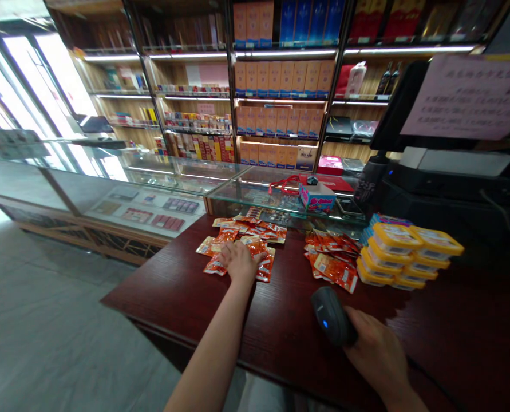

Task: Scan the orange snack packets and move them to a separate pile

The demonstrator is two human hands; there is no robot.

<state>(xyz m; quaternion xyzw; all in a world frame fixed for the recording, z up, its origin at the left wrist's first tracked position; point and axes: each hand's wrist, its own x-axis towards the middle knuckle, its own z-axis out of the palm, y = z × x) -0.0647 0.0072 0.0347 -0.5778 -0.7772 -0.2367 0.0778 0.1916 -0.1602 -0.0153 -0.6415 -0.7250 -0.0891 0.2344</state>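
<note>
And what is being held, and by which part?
The right hand holds the scanner by its handle; whether the left hand, on the packets, grips any is unclear.

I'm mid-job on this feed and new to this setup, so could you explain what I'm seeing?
There's no robot here, just a person's two bare hands. The single picture comes from a camera worn on their head, looking forward and down. On the dark wooden counter lie two piles of orange packets: the left pile and the right pile. Beside the right pile stand stacked yellow tubs. The left hand is spread over the left pile, gripping nothing that I can make out. The right hand holds a dark handheld barcode scanner showing a blue light.
</note>
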